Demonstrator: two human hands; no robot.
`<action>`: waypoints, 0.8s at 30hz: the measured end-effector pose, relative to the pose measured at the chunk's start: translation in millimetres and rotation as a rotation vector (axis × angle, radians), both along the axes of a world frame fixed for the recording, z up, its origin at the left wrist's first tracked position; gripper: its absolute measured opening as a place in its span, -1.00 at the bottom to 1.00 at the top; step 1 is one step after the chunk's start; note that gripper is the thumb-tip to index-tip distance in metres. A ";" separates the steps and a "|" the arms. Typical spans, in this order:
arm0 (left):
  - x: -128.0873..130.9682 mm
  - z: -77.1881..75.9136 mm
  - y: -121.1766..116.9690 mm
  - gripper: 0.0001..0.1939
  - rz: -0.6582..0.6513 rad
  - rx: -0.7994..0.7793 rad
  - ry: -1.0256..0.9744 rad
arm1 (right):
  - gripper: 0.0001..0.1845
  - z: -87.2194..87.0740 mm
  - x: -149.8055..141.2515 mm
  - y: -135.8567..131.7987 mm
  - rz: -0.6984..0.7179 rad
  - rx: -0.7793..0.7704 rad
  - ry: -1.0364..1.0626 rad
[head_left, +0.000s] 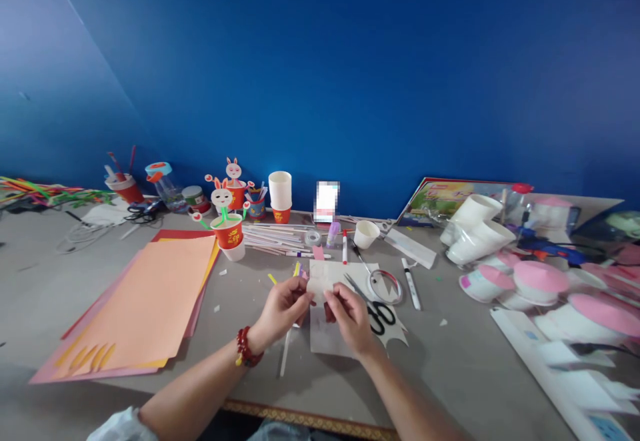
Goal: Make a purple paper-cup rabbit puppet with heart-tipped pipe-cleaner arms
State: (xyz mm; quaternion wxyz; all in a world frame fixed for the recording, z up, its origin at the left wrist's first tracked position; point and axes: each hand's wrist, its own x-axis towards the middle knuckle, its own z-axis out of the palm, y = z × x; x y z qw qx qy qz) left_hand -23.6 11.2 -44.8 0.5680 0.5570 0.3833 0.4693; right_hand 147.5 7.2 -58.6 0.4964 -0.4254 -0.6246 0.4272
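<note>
Between my two hands is a small piece of white paper (pixel 319 289), pinched at its left side by my left hand (pixel 286 304) and at its right side by my right hand (pixel 350 317). Both hands are closed, thumbs against fingers. Under them lies a larger white sheet (pixel 327 341) on the grey table. Black-handled scissors (pixel 381 317) rest just right of my right hand, partly over a cut paper scrap (pixel 399 339). A roll of tape (pixel 385 286) sits beyond the scissors. A white marker (pixel 411 284) lies farther right.
Coloured paper sheets (pixel 150 294) are stacked at left. Behind stand rabbit-decorated red cups (pixel 227 233), stacked white cups (pixel 280 191), a glue stick (pixel 333 234) and a small white cup (pixel 367 234). Pink-topped cups (pixel 540 281) crowd the right. A blue partition (pixel 320 81) rises behind.
</note>
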 end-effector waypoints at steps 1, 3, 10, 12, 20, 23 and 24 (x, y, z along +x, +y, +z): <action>0.4 -0.7 0.2 -0.60 0.015 -0.001 -0.001 | -0.65 -0.3 0.2 0.3 -0.029 0.027 -0.036; 1.2 -2.6 0.7 -0.61 0.046 -0.007 0.002 | -0.76 -0.7 0.5 1.4 -0.110 0.098 -0.085; 2.3 -4.0 -0.5 -0.64 0.089 0.017 0.112 | -0.94 1.8 1.2 2.5 -0.176 0.238 -0.083; 1.7 -2.3 -1.7 -0.65 0.088 0.019 0.123 | -0.94 3.4 2.0 1.6 -0.149 0.283 -0.145; -0.6 1.4 -5.6 -0.64 0.062 0.049 0.153 | -0.90 8.9 2.0 -0.1 -0.143 0.398 -0.218; -0.3 0.4 -5.5 -0.64 0.065 0.031 0.144 | -0.90 12.0 2.1 1.2 -0.147 0.447 -0.221; -0.2 -0.2 -5.1 -0.65 0.063 0.023 0.136 | -0.90 13.1 2.2 1.5 -0.147 0.453 -0.219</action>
